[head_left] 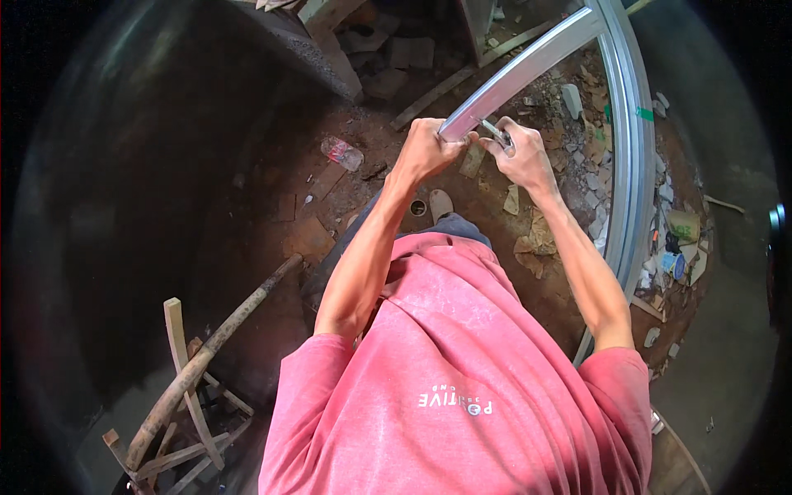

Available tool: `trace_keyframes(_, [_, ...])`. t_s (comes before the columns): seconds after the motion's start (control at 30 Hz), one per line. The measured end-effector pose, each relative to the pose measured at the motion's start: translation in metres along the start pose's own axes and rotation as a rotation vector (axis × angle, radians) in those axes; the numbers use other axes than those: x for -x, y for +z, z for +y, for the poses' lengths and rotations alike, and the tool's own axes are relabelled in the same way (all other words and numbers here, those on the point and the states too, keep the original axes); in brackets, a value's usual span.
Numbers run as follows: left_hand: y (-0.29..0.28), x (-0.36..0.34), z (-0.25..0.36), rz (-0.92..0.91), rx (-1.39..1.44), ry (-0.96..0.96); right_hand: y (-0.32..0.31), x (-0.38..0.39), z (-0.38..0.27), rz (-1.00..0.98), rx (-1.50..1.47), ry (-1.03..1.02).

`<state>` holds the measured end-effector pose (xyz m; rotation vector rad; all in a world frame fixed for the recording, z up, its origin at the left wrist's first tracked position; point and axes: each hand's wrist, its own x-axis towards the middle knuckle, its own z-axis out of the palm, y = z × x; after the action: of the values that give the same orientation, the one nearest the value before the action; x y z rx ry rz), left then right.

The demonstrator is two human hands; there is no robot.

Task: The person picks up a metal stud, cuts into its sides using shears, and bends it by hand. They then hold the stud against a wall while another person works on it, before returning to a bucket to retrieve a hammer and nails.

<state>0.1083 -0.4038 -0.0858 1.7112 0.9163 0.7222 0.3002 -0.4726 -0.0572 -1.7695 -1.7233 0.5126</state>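
Observation:
My left hand (423, 150) is closed round the near end of a silver metal channel (524, 73). That channel slants up to the right and reaches a long upright bundle of metal profiles (627, 148) at its far end. Close to the same near end, my right hand (524, 159) grips a slim, pale, pen-like tool (493, 129). Its tip points up and left at the channel's side, but whether it touches is too small to tell. The fingers of my right hand partly cover the tool, so its exact kind stays unclear.
Green tape (644, 114) wraps the profiles on the right. Broken rubble (594, 186) litters the floor around them. A crushed plastic bottle (342, 153) lies left of my hands. Wooden poles (206, 355) stand lower left, and a concrete slab (318, 54) rises at the back.

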Motion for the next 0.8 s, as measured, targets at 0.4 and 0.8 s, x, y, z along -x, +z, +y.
trace_keyframes(0.4, [0.013, 0.004, -0.005, 0.141, -0.081, 0.037, 0.006, 0.002, 0.016, 0.015, 0.108, -0.027])
trace_keyframes(0.8, [0.005, -0.001, -0.008, 0.068, -0.097, 0.057, 0.007, -0.003, 0.001, 0.038, 0.085, 0.062])
